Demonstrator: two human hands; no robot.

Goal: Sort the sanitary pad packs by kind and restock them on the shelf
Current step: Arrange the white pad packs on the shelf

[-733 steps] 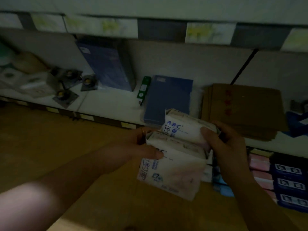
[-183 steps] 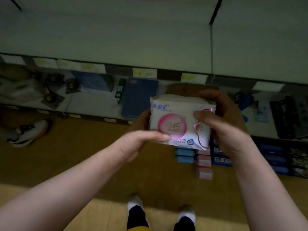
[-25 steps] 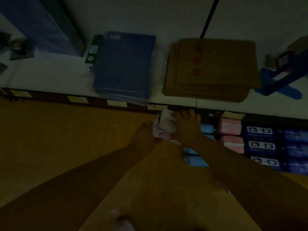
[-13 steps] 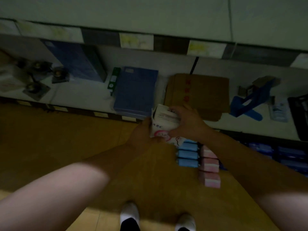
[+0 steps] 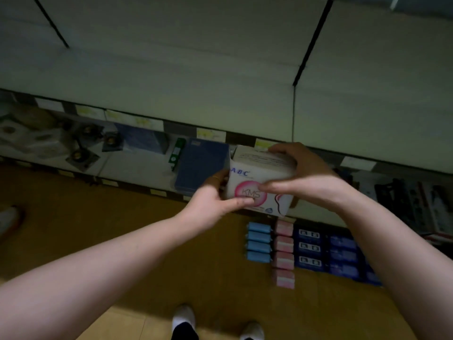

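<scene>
While both clasp it, left hand (image 5: 210, 202), right hand (image 5: 304, 177), glossy, seemingly soft rectangular pack (image 5: 259, 182).

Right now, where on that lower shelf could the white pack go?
The bare patch lies between the blue folder and the small packets. Both hands hold the white pack. Down by the floor, light blue packs, pink packs and dark blue packs crowd together.

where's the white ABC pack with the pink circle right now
Centre of the head view, the white ABC pack is held between left hand and right hand, above the floor rows.
</scene>
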